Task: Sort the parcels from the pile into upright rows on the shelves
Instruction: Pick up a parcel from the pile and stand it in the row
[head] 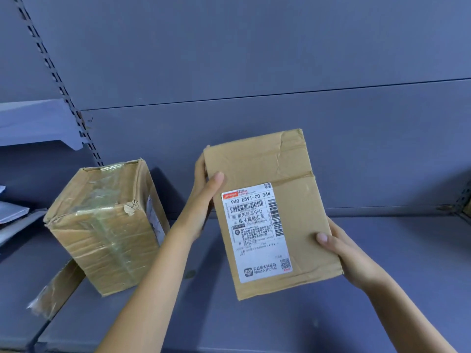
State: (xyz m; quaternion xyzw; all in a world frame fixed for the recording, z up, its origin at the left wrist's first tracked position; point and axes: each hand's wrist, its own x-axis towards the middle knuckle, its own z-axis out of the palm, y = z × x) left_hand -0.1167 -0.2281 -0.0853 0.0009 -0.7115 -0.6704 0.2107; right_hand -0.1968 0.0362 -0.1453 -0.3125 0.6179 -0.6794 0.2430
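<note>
I take the taped parcel (107, 225) standing on the grey shelf (382, 250) as my landmark. It is upright on end near the slotted upright post (63, 93), with clear tape wrapped round it and a torn corner on top. It reads to me as a parcel already placed, the start of a row.

To the right of that parcel, and apart from it, I hold a flat cardboard box (270, 212) above the shelf, its white shipping label (257, 230) facing me. My left hand (204, 197) grips the box's upper left edge: the thumb is pressed flat on the front face and the other fingers wrap behind, out of sight. My right hand (349, 253) cradles the lower right corner, thumb laid on the front and the rest of the fingers hidden under and behind the box. Both hands are closed on it; the box is tilted slightly and I judge that it is not yet resting on the shelf.

Leaning against the lower left of the taped parcel is a thin taped packet (56, 289), slanted rather than upright. Further left of the landmark, on the neighbouring bay, lie some pale flat mailers (12, 212), only partly in view.

The pile itself is out of view, so I cannot tell how much is left. My judgement: early days, one parcel stood up, this box to be set beside it, and the leaning packet perhaps to be straightened.
</note>
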